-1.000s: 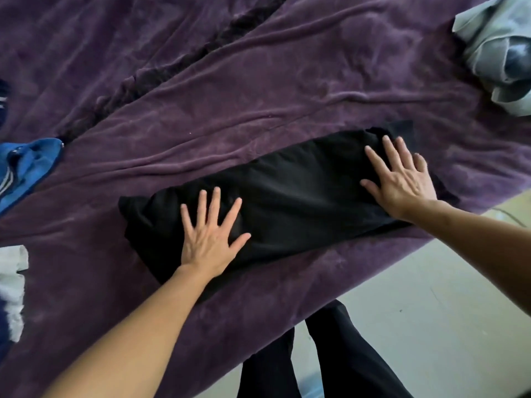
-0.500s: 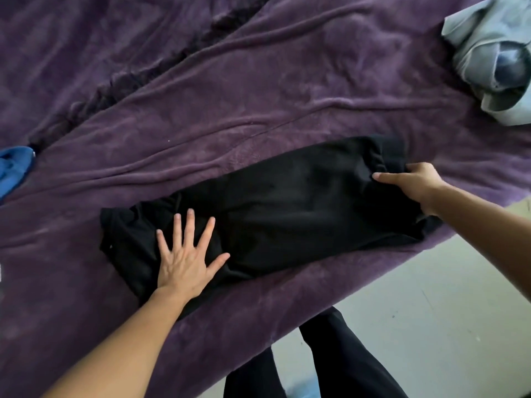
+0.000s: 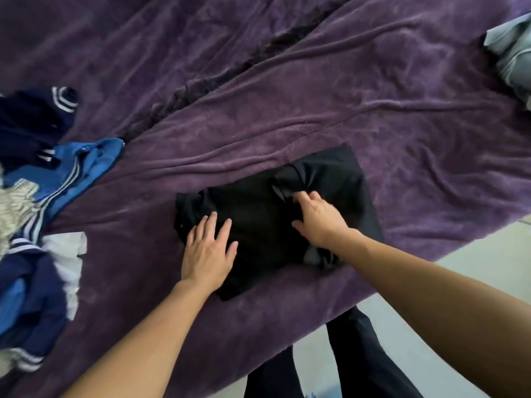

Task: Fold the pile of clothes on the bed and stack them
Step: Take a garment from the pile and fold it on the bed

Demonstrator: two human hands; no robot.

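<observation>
A black garment (image 3: 258, 214) lies folded over on itself near the front edge of the purple blanket (image 3: 316, 96) on the bed. My left hand (image 3: 208, 251) presses flat on its left part, fingers straight and spread. On the garment's right half my right hand (image 3: 319, 218) has its fingers curled into a bunched fold of the black cloth. A pile of blue, navy and white clothes (image 3: 34, 202) lies at the left. A grey-green garment (image 3: 514, 53) sits at the far right edge.
The bed's edge runs diagonally from lower left to the right; pale floor (image 3: 474, 262) lies beyond it. A person's legs in dark trousers (image 3: 353, 360) stand against the bed below the garment.
My right hand took hold of the garment's right end and carried it leftward over the middle, halving its length. My left hand stayed pressed on the left part. The view swung left.
</observation>
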